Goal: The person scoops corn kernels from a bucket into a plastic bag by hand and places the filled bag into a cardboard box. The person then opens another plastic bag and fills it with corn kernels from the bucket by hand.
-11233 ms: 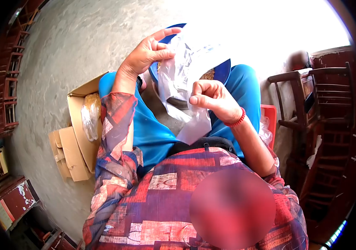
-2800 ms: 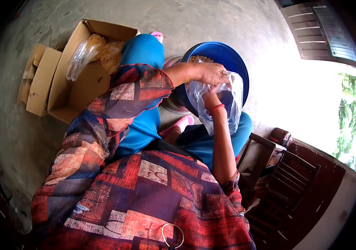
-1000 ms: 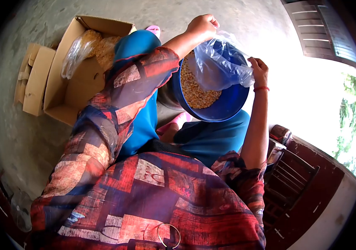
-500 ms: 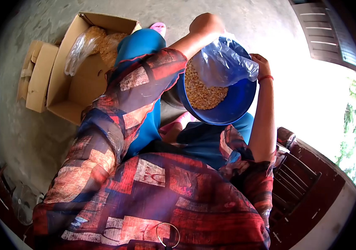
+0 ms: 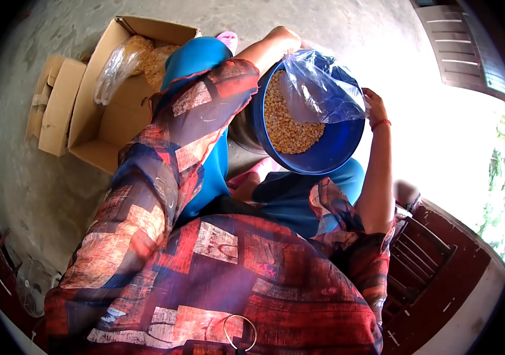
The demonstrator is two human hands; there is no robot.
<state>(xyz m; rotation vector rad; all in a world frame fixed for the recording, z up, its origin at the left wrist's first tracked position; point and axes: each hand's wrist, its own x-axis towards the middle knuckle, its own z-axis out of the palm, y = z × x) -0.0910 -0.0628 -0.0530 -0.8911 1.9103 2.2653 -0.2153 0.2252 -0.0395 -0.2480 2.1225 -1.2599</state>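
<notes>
A clear plastic bag (image 5: 323, 89) is stretched across the upper part of a blue tub (image 5: 338, 151), between my two hands. My left hand (image 5: 285, 40) is closed on the bag's upper left end, at the tub's far left rim; its fingertips are mostly hidden. At the right rim, my right hand (image 5: 374, 106), with a red bracelet at the wrist, has its fingers closed on the bag's other end. Yellowish kernels (image 5: 291, 130) lie in the left part of the tub, partly under the bag. The tub is tilted toward me between my knees.
On the left, an open cardboard box (image 5: 101, 133) holds clear bags of yellowish pieces (image 5: 137, 56). A pink slipper (image 5: 227, 40) shows beyond my left knee. Dark wooden furniture (image 5: 418, 254) stands at the lower right, and a fan (image 5: 32, 287) at the lower left.
Earlier my right hand was inside the bag; since then the bag has been spread over the tub between both hands. In the last half second my left hand has moved slightly left and down.
</notes>
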